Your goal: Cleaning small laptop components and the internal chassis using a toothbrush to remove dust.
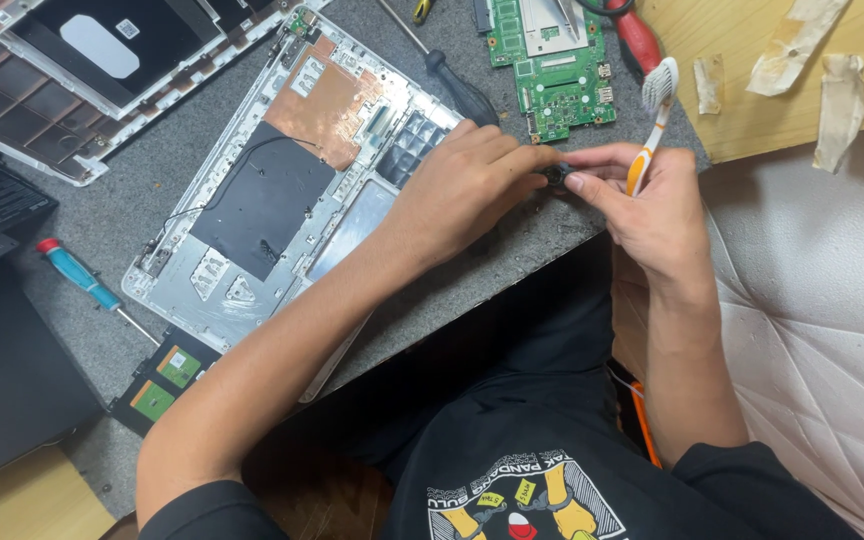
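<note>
Black cloth of the person's shirt (512, 440) with a bright picture on it sits closest, and both bare arms go out from it to the grey desk (142, 200).

The left hand (467, 185) is curled up, not spread. Its fingertips squeeze a small round black part (555, 175) at the front edge of the desk. The heel of this hand rests on the open white laptop shell (282, 190), which lies flat in the middle of the desk with a black sheet and a copper patch inside it.

The right hand (652, 205) meets the left one. Its thumb and first finger pinch the same small black part from the other side. The other fingers are folded around an orange and white toothbrush (649, 120), whose bristles point up and away from the person. So both hands are closed, and the small part is held between them, just over the front edge.

A black-handled screwdriver (457, 88) lies just behind the left hand. A green circuit board (552, 65) lies near the back edge. A blue-handled screwdriver with a red cap (82, 280) lies toward the left edge, well apart from the hands.
</note>
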